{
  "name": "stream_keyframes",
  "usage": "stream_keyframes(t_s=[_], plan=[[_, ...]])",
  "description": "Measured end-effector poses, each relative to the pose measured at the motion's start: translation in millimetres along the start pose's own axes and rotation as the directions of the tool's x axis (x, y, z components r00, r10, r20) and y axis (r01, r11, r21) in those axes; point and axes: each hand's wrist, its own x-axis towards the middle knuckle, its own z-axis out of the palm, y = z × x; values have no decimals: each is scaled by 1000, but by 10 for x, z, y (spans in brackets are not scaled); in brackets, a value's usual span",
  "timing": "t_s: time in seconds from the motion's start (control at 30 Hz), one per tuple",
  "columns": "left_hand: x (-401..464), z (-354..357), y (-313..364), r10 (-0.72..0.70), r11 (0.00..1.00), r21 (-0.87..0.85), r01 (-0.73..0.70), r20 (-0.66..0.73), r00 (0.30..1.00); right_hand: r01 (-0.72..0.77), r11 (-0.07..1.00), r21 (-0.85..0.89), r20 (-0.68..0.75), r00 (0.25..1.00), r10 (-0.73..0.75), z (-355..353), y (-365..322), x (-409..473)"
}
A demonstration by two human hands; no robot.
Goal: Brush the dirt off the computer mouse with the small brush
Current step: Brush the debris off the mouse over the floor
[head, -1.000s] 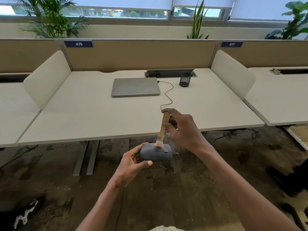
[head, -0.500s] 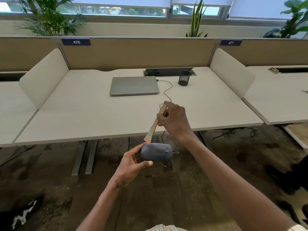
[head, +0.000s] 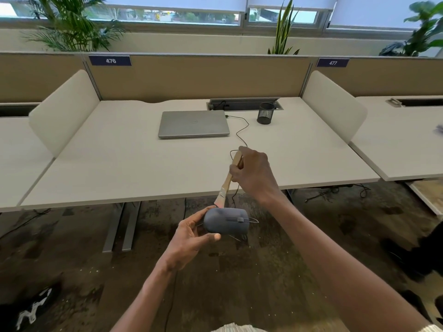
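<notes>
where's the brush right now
In the head view, the small brush is near centre, in the right hand, angled down so its bristles meet the computer mouse held by the left hand.

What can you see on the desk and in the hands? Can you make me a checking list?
Surface: long white desk, mostly bare.
Job's things: rounded grey computer mouse, held in the air in front of the desk edge; small wooden-handled brush, bristles down at the mouse's top left end.
Clutter: closed silver laptop; black mesh pen cup.
Hands: left hand grips the mouse; right hand grips the brush handle.
Cables: thin black cable runs from the laptop's right side toward the right hand; more cables on the floor under the desk.
Surroundings: tan divider panels with number signs 476 and 477, green plants by the windows, stained dark floor.
</notes>
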Motion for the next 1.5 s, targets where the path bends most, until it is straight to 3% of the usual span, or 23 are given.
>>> stream_keyframes(t_s=[0.33, 0.43, 0.6, 0.83, 1.03, 1.2, 1.4, 1.5], plan=[[-2, -13, -20, -5, 998, -62, 5, 3, 1000, -11, 996, -93, -23, 1000, 9, -79, 206, -39], [5, -24, -15, -8, 998, -67, 9, 6, 1000, 28, 999, -17, -73, 997, -29, -72, 204, -49], [-3, -21, 2, -5, 998, -64, 5, -6, 1000, 1, 1000, 16, -38, 999, 0, -40, 223, -75], [-27, -60, -20, -19, 995, -94, 17, -24, 1000, -16, 981, -192, -67, 998, 3, -108, 284, -63], [-5, -80, -4, -19, 993, -119, 16, -26, 999, 56, 997, -61, -110, 992, -62, -75, 199, -93], [-18, -82, -14, -35, 989, -144, 31, -23, 999, 10, 992, -124, -95, 995, -22, -124, 343, -117], [4, -57, 10, -22, 994, -112, 21, -12, 1000, 106, 961, 256, -77, 993, -89, -166, 168, -171], [20, -40, 14, -18, 996, -94, 15, -29, 999, 195, 945, 262, -20, 980, -197, -93, 66, -249]])
